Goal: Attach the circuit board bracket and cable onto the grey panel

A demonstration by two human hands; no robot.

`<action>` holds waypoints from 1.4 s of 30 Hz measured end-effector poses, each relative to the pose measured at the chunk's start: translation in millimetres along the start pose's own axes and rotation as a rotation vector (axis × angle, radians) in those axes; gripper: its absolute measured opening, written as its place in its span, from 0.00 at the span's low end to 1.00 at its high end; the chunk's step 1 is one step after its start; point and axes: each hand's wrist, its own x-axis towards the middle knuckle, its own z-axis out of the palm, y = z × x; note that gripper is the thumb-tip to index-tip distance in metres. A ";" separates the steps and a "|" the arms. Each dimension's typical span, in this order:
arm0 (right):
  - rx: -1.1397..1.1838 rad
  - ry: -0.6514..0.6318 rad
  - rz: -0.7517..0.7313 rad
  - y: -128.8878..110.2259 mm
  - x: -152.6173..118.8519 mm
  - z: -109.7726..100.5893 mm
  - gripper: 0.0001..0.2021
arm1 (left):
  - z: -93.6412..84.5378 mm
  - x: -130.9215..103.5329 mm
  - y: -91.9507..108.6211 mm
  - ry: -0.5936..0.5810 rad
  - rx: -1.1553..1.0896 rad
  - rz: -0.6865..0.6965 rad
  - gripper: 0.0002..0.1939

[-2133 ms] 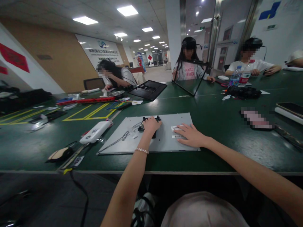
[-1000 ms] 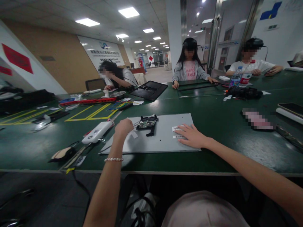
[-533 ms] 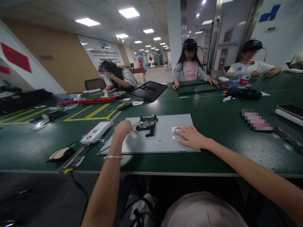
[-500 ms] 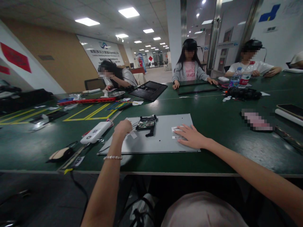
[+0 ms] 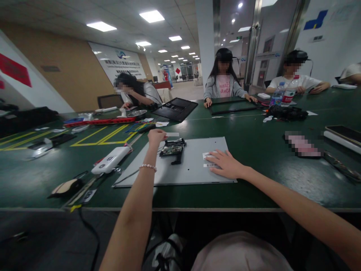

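A pale grey panel (image 5: 194,175) lies flat on the green table near its front edge. On its upper left part rests a circuit board in a black bracket (image 5: 172,148). My left hand (image 5: 157,136) is closed in a pinch on a white strip (image 5: 172,134), above the panel's far left corner, just behind the board. My right hand (image 5: 227,164) lies spread on the panel's right side, its fingers touching white labels (image 5: 210,165). A thin dark cable (image 5: 135,172) runs across the panel's left part, partly hidden by my left forearm.
Left of the panel lie a white power bank (image 5: 111,160) and a mouse (image 5: 66,187). Beyond it is a black laptop shell (image 5: 176,109). To the right are a pink phone (image 5: 303,145) and bottles (image 5: 289,94). A person opposite holds a black frame (image 5: 237,107).
My left hand has moved away from me, up past the board, and the white strip has gone with it. My right hand stays on the panel. The view has shifted slightly.
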 end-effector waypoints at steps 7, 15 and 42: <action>0.011 0.000 -0.013 0.9 1.4 -1.0 0.33 | 19.7 8.1 -18.7 -0.005 0.304 0.062 0.21; 0.012 -0.021 -0.014 2.9 -0.9 -0.9 0.32 | -19.5 3.6 -40.5 0.019 0.514 0.162 0.23; 0.057 -0.045 0.014 46.7 -68.2 -21.8 0.30 | -62.1 -51.6 -70.4 -0.322 0.317 0.011 0.23</action>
